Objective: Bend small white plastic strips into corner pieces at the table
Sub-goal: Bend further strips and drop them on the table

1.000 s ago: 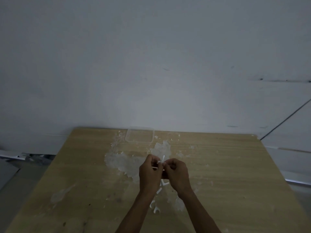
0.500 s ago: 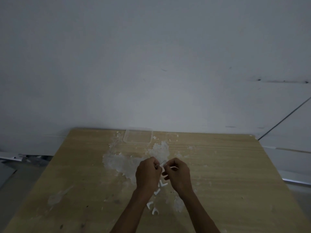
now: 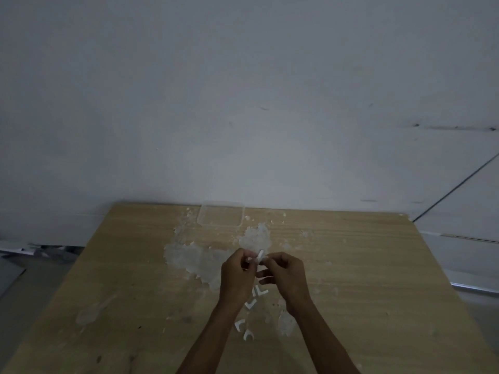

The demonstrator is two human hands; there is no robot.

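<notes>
Lower centre of frame: left hand (image 3: 236, 279) and right hand (image 3: 287, 276) meet, both pinching a small white strip (image 3: 259, 255) at the fingertips, above the wooden surface (image 3: 364, 279). Bent white corner pieces (image 3: 249, 305) lie in a loose row just below, between the forearms. Clear plastic container (image 3: 221, 216) sits at the surface's far edge. Whitish flaky patches (image 3: 189, 259) spread left of the hands. Grey wall (image 3: 243, 103) fills the upper frame.

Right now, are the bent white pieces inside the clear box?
No, the bent corner pieces lie on the table, well apart from the clear container at its far edge.
</notes>
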